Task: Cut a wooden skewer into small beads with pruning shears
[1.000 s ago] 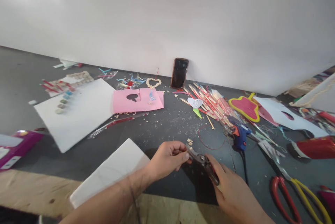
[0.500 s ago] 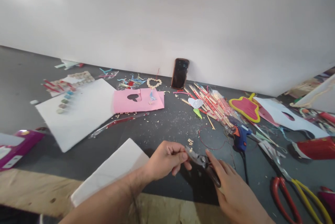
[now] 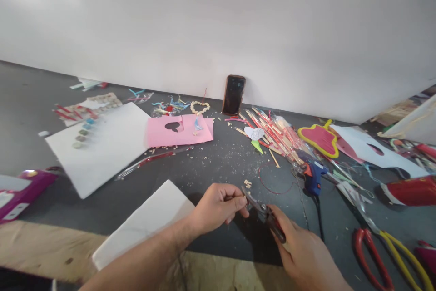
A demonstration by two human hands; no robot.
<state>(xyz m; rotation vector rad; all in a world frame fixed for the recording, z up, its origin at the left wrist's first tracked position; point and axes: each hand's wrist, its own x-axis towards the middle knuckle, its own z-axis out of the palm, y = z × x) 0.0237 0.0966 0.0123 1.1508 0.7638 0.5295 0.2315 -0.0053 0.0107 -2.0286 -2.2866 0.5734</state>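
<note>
My right hand (image 3: 299, 245) is wrapped round the handles of dark pruning shears (image 3: 260, 208). Their blades point up and left, right beside the fingertips of my left hand (image 3: 223, 204). That hand is closed in a pinch; whatever lies between thumb and finger is too small and covered to make out. Just beyond the blade tips lie several short cut pieces of pale wood (image 3: 248, 184) on the dark table (image 3: 218, 168).
Long wooden sticks in red-printed wrappers (image 3: 269, 132) lie ahead to the right. Nearby are a blue glue gun (image 3: 314, 178) and large scissors (image 3: 369, 232) with red and yellow handles. A phone (image 3: 234, 95) leans on the white wall. White boards (image 3: 146, 223) and pink paper (image 3: 160, 132) lie left.
The shears have turned in my right hand, so the blades now show more edge-on. My left hand has hardly moved and keeps its pinch.
</note>
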